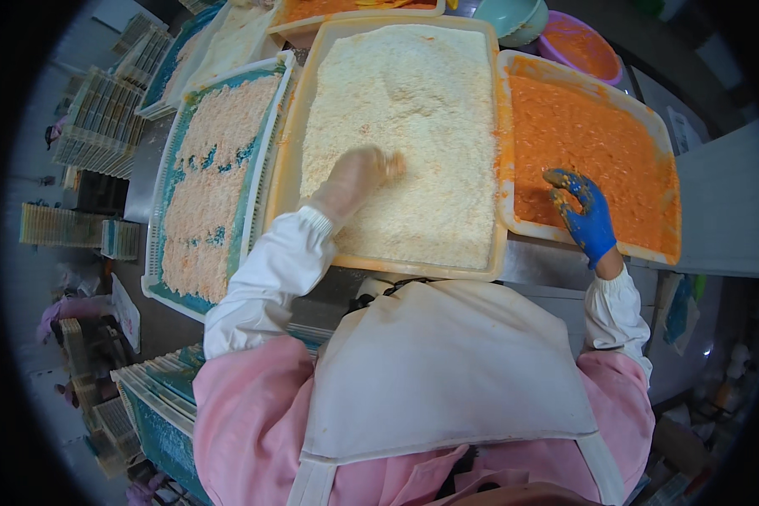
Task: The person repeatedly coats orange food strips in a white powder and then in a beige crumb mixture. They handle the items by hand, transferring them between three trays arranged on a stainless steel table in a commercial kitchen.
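Note:
My left hand [357, 177], in a pale thin glove and blurred by motion, is over a shallow tray [503, 243] of whitish breadcrumbs [411, 209]. Its fingers curl, and a pale orange blur shows at their tips; whether that is a coated piece or the fingers I cannot tell. My right hand [587, 218] wears a blue glove smeared with orange batter and crumbs. It hovers over the front left part of a white tray [598, 243] of lumpy orange mixture [601, 152]. Thumb and fingers are apart with nothing between them.
Left of the crumbs, a white slatted tray [155, 234] with a teal liner holds rows of crumb-coated pieces [205, 209]. A purple basin [615, 66] and pale green bowls [512, 19] stand at the back right. Stacked trays [98, 120] stand at the far left, more [158, 411] near my left elbow.

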The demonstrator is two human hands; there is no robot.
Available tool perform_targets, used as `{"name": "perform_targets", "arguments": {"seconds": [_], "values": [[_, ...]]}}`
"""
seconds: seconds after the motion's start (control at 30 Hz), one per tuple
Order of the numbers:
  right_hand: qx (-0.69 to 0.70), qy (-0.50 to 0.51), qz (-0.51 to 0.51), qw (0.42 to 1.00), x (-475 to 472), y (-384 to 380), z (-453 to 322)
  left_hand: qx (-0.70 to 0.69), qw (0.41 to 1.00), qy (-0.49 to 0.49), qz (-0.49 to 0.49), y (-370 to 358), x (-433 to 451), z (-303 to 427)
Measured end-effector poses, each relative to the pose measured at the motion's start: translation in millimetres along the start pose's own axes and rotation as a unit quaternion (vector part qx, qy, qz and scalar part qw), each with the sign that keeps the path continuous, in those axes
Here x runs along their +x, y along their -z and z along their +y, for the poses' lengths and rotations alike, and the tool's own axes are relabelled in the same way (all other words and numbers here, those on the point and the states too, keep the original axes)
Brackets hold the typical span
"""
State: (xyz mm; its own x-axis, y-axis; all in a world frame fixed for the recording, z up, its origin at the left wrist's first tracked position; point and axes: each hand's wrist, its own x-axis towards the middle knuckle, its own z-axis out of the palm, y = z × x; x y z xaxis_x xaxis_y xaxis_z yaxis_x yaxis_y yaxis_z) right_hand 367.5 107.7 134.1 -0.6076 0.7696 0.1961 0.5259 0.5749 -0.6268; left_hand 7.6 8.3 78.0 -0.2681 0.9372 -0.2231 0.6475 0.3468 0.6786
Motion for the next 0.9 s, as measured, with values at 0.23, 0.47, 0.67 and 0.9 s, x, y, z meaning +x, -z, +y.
{"name": "perform_targets", "arguments": {"seconds": [0.23, 0.47, 0.67, 0.9], "values": [[0.066, -0.06, 0.003, 0.996, -12.2, 16.4, 25.1, 0.12, 0.936, 0.302, -0.137, 28.6, -30.6, -62.0], [0.029, 0.046, -0.061, 0.997, 11.8, -38.2, -10.0, 0.144, 0.986, -0.084, 0.003, -102.9, -2.6, 10.2], [0.079, -0.057, -0.015, 0.995, -5.7, -1.4, 23.2, -0.431, 0.89, -0.013, -0.15, -3.6, -1.9, -22.7], [0.039, -0.042, -0.024, 0.998, -12.4, -11.4, 12.8, 0.213, 0.953, -0.204, -0.065, 1.9, 3.7, -16.0]]}}
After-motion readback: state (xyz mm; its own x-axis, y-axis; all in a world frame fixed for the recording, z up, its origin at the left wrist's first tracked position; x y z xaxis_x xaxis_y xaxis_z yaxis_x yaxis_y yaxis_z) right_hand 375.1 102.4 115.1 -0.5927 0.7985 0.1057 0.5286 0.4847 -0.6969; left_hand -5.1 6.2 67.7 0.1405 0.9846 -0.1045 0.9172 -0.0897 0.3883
